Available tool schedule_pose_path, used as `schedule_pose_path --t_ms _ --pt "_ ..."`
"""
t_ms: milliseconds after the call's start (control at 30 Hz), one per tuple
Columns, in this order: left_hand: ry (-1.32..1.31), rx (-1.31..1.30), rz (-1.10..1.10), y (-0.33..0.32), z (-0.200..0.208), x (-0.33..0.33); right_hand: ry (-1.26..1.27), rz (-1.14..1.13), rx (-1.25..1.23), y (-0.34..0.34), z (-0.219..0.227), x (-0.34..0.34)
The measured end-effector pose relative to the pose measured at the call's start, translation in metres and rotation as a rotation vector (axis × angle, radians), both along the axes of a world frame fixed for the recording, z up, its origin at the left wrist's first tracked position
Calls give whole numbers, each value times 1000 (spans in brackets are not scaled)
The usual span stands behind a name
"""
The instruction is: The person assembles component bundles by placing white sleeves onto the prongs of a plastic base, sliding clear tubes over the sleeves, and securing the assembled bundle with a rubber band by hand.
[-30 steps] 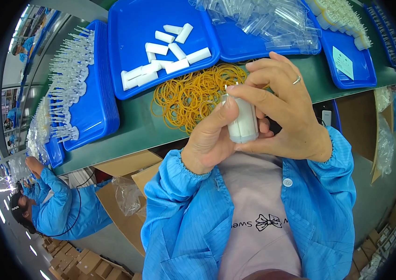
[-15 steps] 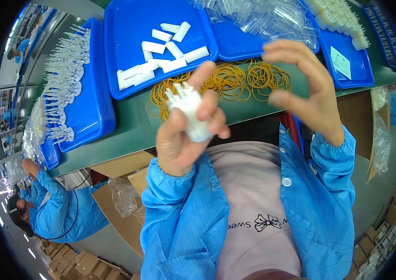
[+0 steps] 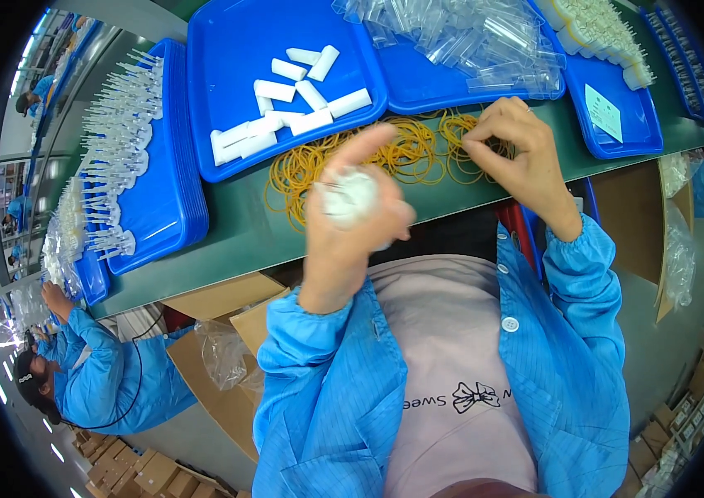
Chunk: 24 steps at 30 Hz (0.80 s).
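My left hand (image 3: 352, 216), partly blurred, is closed around a bundle of white plastic pieces (image 3: 350, 197), its index finger stretched out to the right. Thin yellow rubber bands (image 3: 406, 149) lie in loose heaps on the green table just beyond. Over the right-hand heap, my right hand (image 3: 522, 153) is pinched, thumb and index fingertips together at the bands. Whether a band is between those fingertips cannot be made out.
A blue tray (image 3: 236, 50) holds short white tubes (image 3: 310, 95). Clear plastic tubes (image 3: 468, 41) fill another tray. White pronged pieces (image 3: 119, 133) cover a tray stack at left; banded white bundles (image 3: 601, 37) stand at right. A co-worker (image 3: 111, 365) sits at lower left.
My right hand has gone from spread fingers to a pinch and lowered to the rubber bands. My left hand has turned, so the white pieces' prongs no longer show.
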State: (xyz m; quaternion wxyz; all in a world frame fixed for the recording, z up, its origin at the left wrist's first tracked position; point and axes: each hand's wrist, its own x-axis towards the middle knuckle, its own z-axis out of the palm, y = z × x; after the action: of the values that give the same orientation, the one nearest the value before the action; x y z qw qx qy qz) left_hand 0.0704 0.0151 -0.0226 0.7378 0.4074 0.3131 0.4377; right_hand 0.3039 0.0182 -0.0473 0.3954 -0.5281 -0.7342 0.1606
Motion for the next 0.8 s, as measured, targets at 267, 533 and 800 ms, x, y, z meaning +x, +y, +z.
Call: schedule_pose_path --t_ms 267,533,800 --pt "284 241 19 -4 -27 65 334 10 -167 -2 16 -4" --pt "617 624 -73 -3 -26 69 973 257 -574 -22 51 -4" --pt "130 302 -332 6 -20 55 -241 406 176 -57 71 -28"
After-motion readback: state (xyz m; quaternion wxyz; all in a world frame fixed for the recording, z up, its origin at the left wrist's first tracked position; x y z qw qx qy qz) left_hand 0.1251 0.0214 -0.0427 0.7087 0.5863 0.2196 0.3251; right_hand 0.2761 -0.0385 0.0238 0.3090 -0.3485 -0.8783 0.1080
